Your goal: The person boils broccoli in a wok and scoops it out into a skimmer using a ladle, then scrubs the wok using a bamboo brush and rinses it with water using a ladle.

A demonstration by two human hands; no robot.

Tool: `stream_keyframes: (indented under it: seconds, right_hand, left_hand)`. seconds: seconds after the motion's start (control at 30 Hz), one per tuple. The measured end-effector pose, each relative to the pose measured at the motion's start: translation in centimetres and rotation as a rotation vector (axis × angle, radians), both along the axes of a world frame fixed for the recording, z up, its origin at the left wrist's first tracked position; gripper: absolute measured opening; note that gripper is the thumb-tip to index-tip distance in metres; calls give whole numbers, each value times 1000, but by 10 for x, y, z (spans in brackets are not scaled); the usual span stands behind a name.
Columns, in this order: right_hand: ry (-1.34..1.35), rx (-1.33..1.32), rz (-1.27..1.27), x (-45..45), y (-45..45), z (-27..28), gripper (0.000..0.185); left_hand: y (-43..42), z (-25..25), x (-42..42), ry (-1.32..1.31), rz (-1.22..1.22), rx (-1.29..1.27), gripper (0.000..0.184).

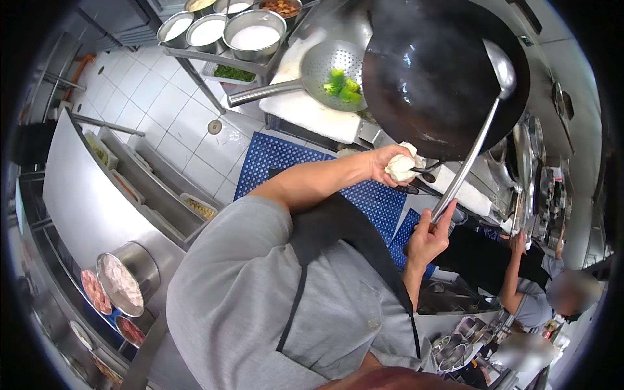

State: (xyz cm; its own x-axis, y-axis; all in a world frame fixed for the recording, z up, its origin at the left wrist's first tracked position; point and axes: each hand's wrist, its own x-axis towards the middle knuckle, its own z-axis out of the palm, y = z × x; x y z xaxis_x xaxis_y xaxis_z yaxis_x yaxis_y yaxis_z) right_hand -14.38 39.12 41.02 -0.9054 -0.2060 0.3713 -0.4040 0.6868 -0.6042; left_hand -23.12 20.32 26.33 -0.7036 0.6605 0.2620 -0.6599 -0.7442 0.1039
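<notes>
A large dark wok (422,84) fills the upper right, with faint steam over it. My left hand (392,162) is closed round a white cloth (400,166) at the wok's handle, near its lower edge. In my right hand (429,239) is the end of a long metal ladle (469,159), whose bowl lies over the right part of the wok. Left of the wok, a perforated strainer (318,67) with a long handle holds several green broccoli pieces (342,86).
Metal pots (254,38) of white contents stand on a rack at the upper left. A steel counter (97,208) with food trays runs down the left, a pot of pale meat (122,281) on it. At the right, a co-worker (526,292) stands beside the range.
</notes>
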Motion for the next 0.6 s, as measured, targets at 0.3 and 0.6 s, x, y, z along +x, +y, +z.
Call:
stream_keyframes:
  seconds: [0.3,0.6]
  right_hand:
    - [-145,-255,-18,-14,12,-16,62]
    - [-162,-375,-16,-15,11,-24,58]
  left_hand:
    - [-14,13,2,-357,398,-294,22]
    - [-63,60,-44,-575,719,-462,17]
